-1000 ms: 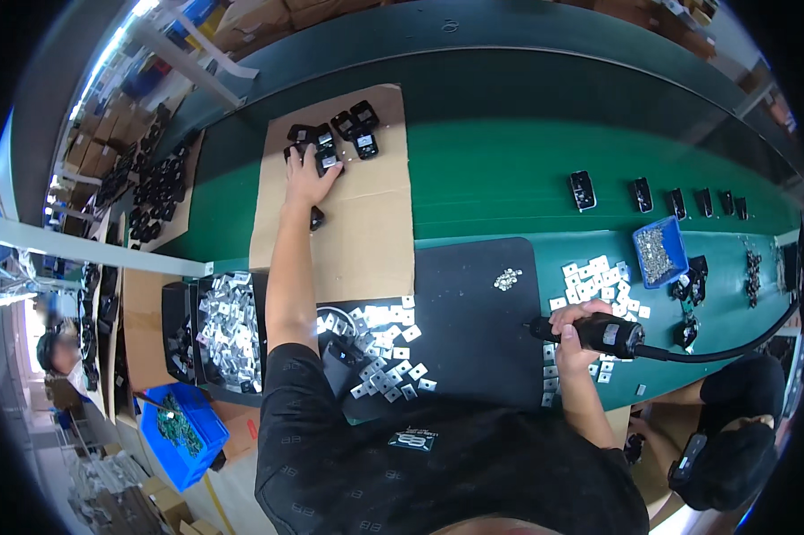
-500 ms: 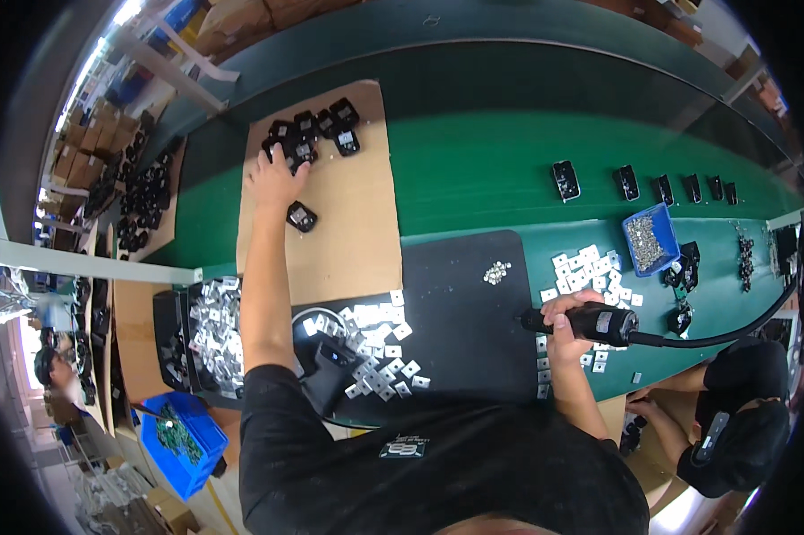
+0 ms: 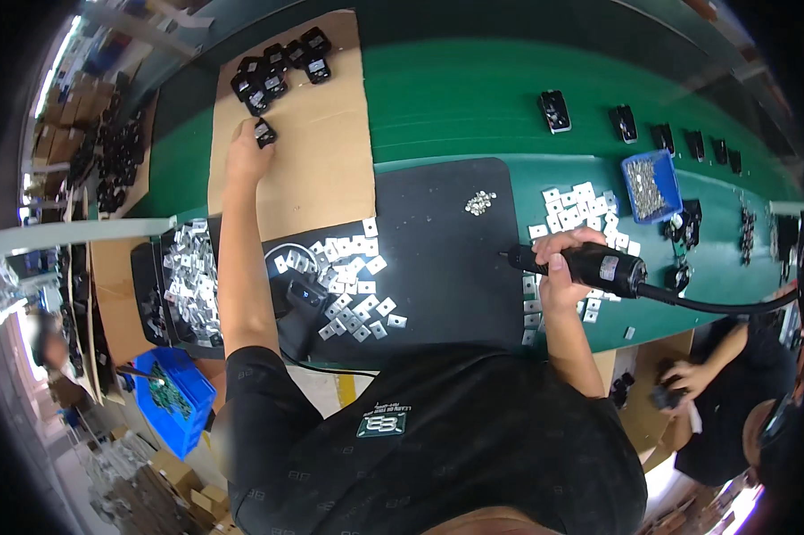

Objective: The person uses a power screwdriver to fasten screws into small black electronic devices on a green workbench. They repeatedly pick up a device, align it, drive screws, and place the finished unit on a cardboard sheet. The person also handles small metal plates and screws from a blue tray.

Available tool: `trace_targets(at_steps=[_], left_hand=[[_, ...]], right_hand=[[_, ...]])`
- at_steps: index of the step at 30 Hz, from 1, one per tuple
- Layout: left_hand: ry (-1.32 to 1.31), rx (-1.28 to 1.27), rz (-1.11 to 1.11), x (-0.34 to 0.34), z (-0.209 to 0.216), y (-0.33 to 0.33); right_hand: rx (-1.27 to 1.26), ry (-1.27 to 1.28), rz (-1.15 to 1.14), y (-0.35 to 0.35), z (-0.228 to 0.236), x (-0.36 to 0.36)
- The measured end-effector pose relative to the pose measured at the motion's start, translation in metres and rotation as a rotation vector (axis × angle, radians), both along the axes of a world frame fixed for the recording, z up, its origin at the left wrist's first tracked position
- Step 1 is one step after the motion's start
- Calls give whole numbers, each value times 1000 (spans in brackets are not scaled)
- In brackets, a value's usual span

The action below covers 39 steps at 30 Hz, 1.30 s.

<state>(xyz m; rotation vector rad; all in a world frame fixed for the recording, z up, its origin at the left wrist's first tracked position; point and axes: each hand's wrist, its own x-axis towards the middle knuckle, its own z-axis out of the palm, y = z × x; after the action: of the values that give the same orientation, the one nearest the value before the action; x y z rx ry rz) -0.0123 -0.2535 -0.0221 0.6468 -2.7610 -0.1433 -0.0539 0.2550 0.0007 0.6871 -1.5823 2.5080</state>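
Note:
My left hand (image 3: 248, 156) reaches over the cardboard sheet (image 3: 317, 169), its fingers closed around the edge of a small black plastic housing (image 3: 265, 134). Just beyond it lies a cluster of similar black housings (image 3: 275, 57). In my right hand (image 3: 564, 267) is a black corded electric screwdriver (image 3: 605, 269), held sideways with its tip pointing left above the black mat (image 3: 446, 294). A small pile of screws (image 3: 480, 203) sits on that mat. White square plates (image 3: 580, 207) are spread beside and partly beneath the screwdriver.
More white plates (image 3: 357, 312) lie near a dark device (image 3: 304, 299) with a cable. A blue bin of small metal parts (image 3: 651, 185) stands at right, near a row of black housings (image 3: 555, 111). Another person's hand (image 3: 687, 379) is at lower right. A blue crate (image 3: 174, 401) stands lower left.
My left hand has drawn back from the cluster to the single housing nearer me and closed on it. The whole view has shifted. My right hand still holds the screwdriver.

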Motion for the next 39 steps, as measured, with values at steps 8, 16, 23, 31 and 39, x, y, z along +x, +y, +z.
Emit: trace_targets(at_steps=[8,16,23,31,39], left_hand=[[9,-170,227,-14,22,24],[-82,254,-180,14,56,191],[-218,271,151,61,36,242],[-58,399,8,56,31,252],[-29,467,-55,61,30,264]], right_hand=[[-51,5,-16,5,-7,-2],[-31,-30,57,6,-7,-5],[-93,-15,228,9,-7,-9],[-121,-83,-101,-28,5,-64],[-75,-81,-134,-43,4,-72]])
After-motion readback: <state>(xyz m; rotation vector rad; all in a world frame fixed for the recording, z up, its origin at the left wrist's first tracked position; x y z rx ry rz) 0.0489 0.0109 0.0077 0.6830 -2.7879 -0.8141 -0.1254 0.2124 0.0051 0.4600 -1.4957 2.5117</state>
